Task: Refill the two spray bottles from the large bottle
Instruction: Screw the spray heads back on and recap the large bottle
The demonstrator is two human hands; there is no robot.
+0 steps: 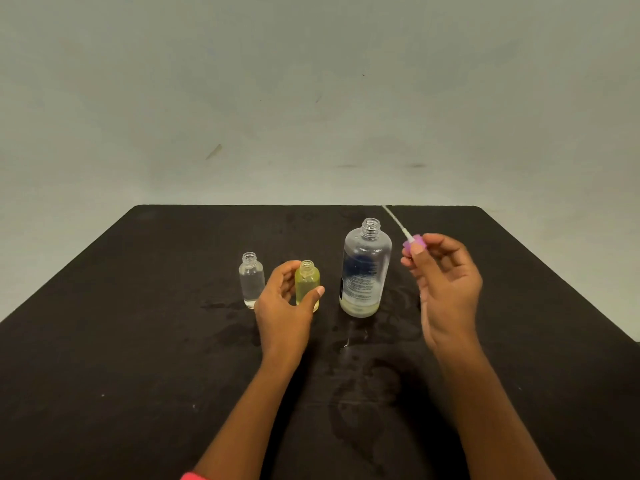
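Your left hand (284, 299) grips the upright yellow bottle (307, 285); your right hand (446, 282) pinches the purple spray head (414, 244) right of the large bottle (365, 271), tube (394, 220) pointing upward.

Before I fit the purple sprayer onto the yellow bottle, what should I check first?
1. Small yellow plastic bottle upright, gripped by left hand: ok.
2. Its threaded neck uncovered: ok.
3. Purple plastic spray cap pinched by right hand: ok.
4. Thin white dip tube aimed down at the neck: not ok, it points up and away.
5. Black tabletop dry: not ok, wet patches.
6. Yellow bottle's fill level: cannot tell.
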